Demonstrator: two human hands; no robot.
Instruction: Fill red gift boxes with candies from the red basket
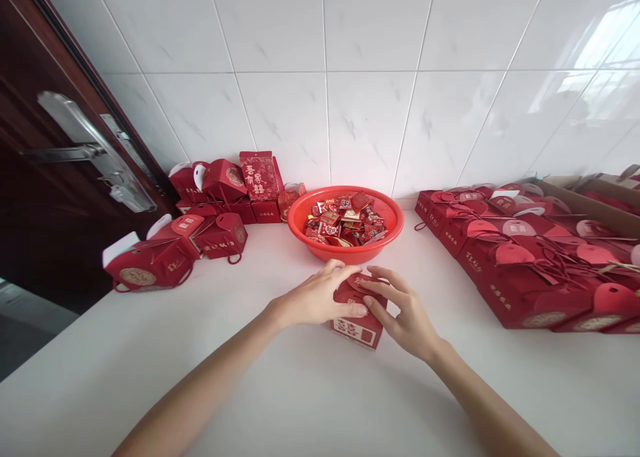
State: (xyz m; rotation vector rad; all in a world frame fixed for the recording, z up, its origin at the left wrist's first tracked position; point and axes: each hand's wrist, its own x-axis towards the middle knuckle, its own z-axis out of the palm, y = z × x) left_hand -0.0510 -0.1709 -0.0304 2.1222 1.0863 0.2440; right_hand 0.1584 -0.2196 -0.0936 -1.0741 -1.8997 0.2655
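A small red candy box [357, 329] with a white-and-red printed front panel stands on the white table [240, 384], just in front of the candy basket. My left hand [320, 298] grips its upper left side, thumb across the front and fingers over the top. From the right, my right hand [397, 304] holds the top, with the thumb at the front and fingers on the folded flaps. Both hands partly cover the lid. Behind the box sits a red plastic basket [300, 244] holding many wrapped candies [345, 220].
Many red boxes [530, 264] with cords stand in rows at the right, beside a cardboard carton [595, 207]. More red boxes [150, 264] are grouped at the left, near a dark wooden door [30, 197] with a metal handle [95, 152]. A tiled wall [370, 124] closes the back.
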